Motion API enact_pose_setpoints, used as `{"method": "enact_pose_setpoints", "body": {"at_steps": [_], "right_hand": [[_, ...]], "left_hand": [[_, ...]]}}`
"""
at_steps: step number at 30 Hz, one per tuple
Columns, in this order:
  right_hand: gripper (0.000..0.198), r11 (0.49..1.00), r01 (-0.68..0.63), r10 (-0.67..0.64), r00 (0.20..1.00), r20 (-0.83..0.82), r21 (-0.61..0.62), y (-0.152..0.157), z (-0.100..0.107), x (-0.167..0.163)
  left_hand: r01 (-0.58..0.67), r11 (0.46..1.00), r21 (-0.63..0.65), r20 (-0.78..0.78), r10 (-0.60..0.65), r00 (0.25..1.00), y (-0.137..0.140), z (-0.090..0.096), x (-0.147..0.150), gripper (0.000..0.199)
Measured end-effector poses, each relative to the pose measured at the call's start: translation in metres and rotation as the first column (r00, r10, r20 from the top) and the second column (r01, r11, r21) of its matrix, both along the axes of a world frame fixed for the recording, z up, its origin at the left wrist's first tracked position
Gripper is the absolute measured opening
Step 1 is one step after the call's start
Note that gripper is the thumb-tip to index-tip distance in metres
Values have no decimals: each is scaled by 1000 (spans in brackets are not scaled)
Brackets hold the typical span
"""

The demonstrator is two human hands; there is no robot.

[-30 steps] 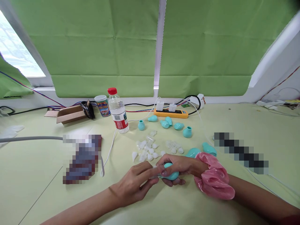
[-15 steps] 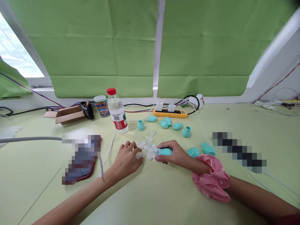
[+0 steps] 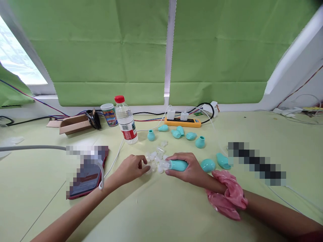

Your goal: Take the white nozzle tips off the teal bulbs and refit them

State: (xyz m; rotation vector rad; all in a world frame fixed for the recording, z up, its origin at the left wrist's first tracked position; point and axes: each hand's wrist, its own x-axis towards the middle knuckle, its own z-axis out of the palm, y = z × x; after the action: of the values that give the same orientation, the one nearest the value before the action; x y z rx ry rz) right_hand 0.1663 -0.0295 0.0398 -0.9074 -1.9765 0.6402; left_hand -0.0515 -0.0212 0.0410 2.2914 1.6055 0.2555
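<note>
My right hand (image 3: 188, 168) is wrapped round a turquoise bulb-shaped piece (image 3: 178, 165) lying on its side, neck to the left. A clear cap-like piece (image 3: 164, 164) sits at its neck. My left hand (image 3: 133, 168) is at the left edge of a pile of translucent plastic pieces (image 3: 153, 156), its fingers bent and the thumb apart from the index finger. I see nothing held between them. Beside my right wrist lie a rounded turquoise piece (image 3: 208, 165) and a longer one (image 3: 223, 161). Several more, such as one standing upright (image 3: 200, 142), are spread farther back.
A red-capped water bottle (image 3: 126, 121) stands behind my left hand, beside a paper cup (image 3: 109, 114) and an open cardboard box (image 3: 75, 124). A yellow power strip (image 3: 183, 122) with white plugs lies at the back. To the left lies a phone (image 3: 88, 178), with cables near my arm.
My left hand has drawn slightly left, and its thumb and index finger have parted. The right hand keeps its hold on the turquoise piece, which has barely moved.
</note>
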Motion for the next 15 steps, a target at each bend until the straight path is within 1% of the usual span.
{"method": "enact_pose_setpoints", "body": {"at_steps": [2,5,8,10,12,14,15], "right_hand": [[25,1000,-2,2,1000,13,5,0,1,0],[22,1000,3,-4,1000,29,10,0,1,1],[22,1000,14,-13,999,50,-8,1,-1,1],[22,1000,10,-8,997,71,-25,2,-3,0],[21,1000,-2,4,996,86,-24,2,-5,0],[21,1000,6,-6,997,71,2,3,-5,0],[21,1000,17,-18,999,51,22,3,-5,1]], "left_hand": [[20,999,-39,75,-17,997,1,0,-1,22],[49,997,-57,135,-41,990,2,-2,-2,19],[55,998,-15,208,-51,977,0,-3,0,20],[42,999,30,308,-49,950,-3,-1,2,21],[46,999,26,464,-52,884,-6,3,5,20],[71,997,-26,639,-38,768,-10,10,7,15],[108,992,-69,707,-28,706,-12,13,6,14]]}}
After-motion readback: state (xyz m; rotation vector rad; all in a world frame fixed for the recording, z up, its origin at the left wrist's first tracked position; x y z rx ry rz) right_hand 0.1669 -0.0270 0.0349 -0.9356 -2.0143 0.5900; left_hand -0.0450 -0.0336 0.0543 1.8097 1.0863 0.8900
